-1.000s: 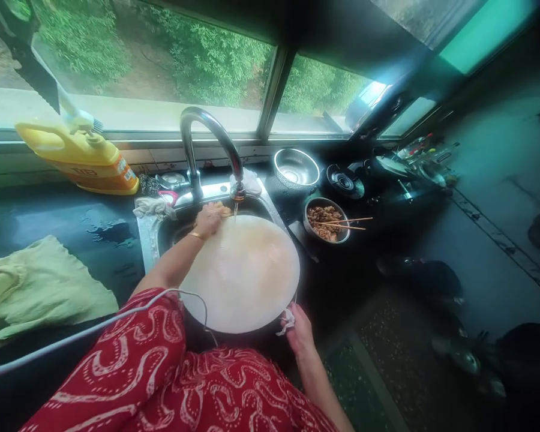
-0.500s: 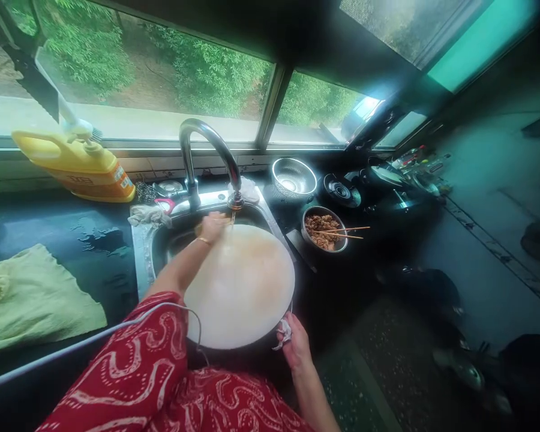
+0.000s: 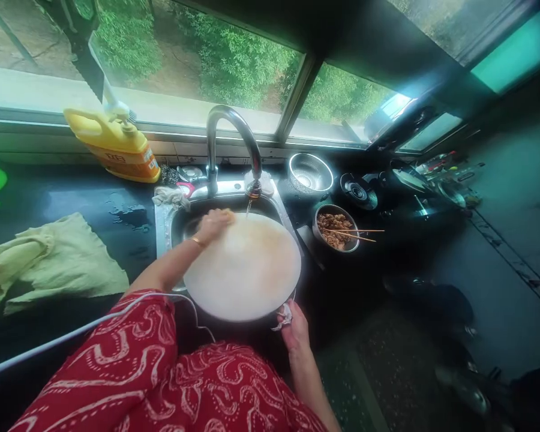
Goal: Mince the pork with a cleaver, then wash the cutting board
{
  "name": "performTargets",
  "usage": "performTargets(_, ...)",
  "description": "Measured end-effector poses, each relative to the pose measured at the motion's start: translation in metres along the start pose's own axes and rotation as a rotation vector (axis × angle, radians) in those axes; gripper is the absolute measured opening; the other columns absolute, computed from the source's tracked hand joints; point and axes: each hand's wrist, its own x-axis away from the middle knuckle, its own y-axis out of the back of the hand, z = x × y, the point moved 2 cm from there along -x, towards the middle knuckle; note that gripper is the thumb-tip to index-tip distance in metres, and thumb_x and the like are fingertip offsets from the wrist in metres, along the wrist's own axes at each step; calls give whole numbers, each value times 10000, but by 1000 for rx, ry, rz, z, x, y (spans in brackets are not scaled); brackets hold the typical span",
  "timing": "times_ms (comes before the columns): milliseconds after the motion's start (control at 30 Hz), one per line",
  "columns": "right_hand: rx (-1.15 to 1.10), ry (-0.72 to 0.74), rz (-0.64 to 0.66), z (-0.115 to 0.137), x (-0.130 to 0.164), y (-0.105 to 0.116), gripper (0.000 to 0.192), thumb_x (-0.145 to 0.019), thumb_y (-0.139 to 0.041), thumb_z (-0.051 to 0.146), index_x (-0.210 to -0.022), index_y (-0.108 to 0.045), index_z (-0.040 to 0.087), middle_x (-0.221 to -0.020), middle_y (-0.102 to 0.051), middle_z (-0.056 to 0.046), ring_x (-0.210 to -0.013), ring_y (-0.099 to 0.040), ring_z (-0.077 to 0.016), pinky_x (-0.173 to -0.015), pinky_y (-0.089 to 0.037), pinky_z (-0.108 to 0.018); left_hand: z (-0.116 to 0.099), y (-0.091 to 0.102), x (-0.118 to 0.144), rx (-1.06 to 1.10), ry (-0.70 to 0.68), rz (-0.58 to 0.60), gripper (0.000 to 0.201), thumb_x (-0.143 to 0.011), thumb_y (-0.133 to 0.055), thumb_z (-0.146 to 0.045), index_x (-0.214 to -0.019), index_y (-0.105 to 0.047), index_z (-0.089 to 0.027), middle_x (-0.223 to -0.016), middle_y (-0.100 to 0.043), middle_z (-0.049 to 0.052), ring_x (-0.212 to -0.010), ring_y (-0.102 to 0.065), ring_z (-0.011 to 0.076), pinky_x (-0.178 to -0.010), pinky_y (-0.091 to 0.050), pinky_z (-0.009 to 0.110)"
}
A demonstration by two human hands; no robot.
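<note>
A large, round, pale piece [image 3: 247, 270] with faint brownish patches lies across the sink [image 3: 162, 240]; whether it is a board or a pan I cannot tell. My left hand [image 3: 213, 225] is closed on a yellowish sponge-like pad [image 3: 227, 216] against its upper left part. My right hand [image 3: 297, 327] grips its lower right edge, a crumpled white cloth [image 3: 284, 315] between the fingers. Water runs from the tap [image 3: 253, 189] onto the piece's far edge.
A yellow jug [image 3: 117, 147] stands by the window, and a pale green cloth [image 3: 76, 258] lies on the left counter. On the right are a metal colander [image 3: 309, 174], a bowl of browned food [image 3: 335, 228] with chopsticks, and a stove burner [image 3: 356, 189]. A white cable [image 3: 72, 333] crosses my left arm.
My left hand has moved slightly on the round piece, which looks tilted differently. The right hand keeps its hold. The view has swung left, bringing a green object in at the left edge.
</note>
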Motion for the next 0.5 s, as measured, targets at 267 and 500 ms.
performTargets(267, 47, 6, -4, -6, -4, -6, 270, -707, -738, 318, -754, -509, 182, -584, -528, 53, -477, -523, -87, -399, -416, -195, -12, -3, 51, -96, -80, 89, 429, -864, -468, -209, -1266, -584, -302, -981, -540, 101, -851, -507, 233, -732, -375, 338)
performTargets(500, 73, 11, 39, -16, -2, -1, 265, -719, -727, 344, -793, -525, 190, -629, -552, 39, -522, -556, -103, -431, -459, -219, 60, 13, 68, -194, 328, 10, 456, -867, -461, -213, -1312, -547, -266, -1088, -546, 145, -1001, -521, 307, -824, -410, 397)
